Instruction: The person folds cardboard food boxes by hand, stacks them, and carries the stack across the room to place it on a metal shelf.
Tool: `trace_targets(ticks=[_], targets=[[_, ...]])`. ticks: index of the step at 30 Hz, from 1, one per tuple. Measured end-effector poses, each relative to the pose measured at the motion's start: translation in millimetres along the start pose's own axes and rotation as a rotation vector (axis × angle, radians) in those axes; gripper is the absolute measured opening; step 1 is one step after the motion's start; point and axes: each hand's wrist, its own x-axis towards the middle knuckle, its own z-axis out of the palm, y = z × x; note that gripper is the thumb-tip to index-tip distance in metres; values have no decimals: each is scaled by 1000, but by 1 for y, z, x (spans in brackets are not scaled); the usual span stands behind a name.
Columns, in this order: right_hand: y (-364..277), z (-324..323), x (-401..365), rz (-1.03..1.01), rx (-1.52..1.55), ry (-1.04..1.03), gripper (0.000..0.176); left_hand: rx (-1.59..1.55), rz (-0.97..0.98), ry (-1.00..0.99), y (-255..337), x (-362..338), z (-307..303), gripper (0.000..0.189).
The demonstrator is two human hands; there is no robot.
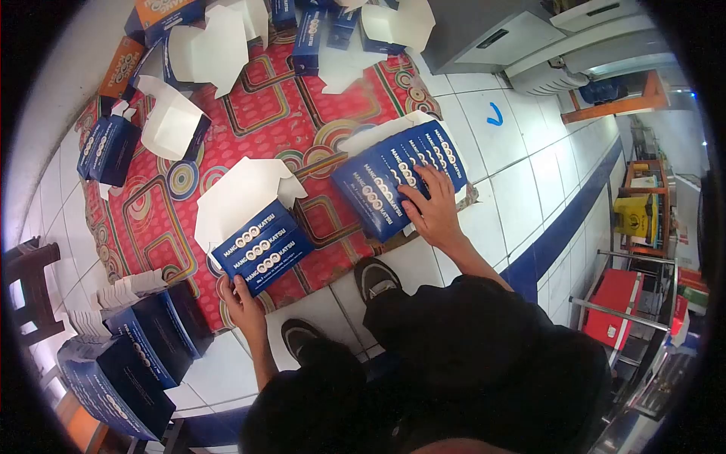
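Note:
A blue food box (265, 250) with an open white lid flap sits on the red patterned mat. My left hand (246, 314) is at its near left corner, thumb and fingers gripping the edge. To the right, blue unfolded box cartons (378, 189) with white undersides lie by the mat's edge. My right hand (434, 208) rests on top of them, fingers stretched out over the printed face.
Folded boxes with open lids (175, 125) stand at the back of the mat (257, 113). Stacks of flat cartons (125, 386) are at the lower left. A grey cabinet (484, 38) is at the back right, and a metal rack with a red box (612, 310) stands at right.

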Motion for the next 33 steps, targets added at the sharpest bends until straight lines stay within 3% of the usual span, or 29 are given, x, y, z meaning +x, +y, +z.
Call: trace_targets(ticks=[4, 17, 22, 25, 26, 27, 29, 31, 33], targets=[[-3, -1, 1, -41, 60, 3, 29, 21, 1, -35, 2, 1, -1, 57], [-12, 1, 5, -74, 63, 9, 27, -1, 33, 6, 7, -2, 3, 53], [-18, 3, 5, -92, 69, -85, 28, 32, 64, -3, 11, -1, 2, 52], [-20, 5, 7, -103, 70, -66, 31, -69, -171, -30, 28, -7, 2, 52], [-23, 5, 9, -102, 77, -57, 32, -132, -134, -29, 11, -5, 3, 52], [-27, 5, 12, -106, 93, -52, 33, 4, 79, -4, -10, 0, 1, 50], [-38, 6, 19, -130, 137, -49, 35, -38, -24, -72, 10, -4, -1, 49], [-50, 12, 24, -122, 248, -29, 32, -36, 107, -85, 15, -3, -1, 47], [-70, 17, 30, -20, 497, -102, 33, -124, -16, -149, 10, -2, -3, 47]])
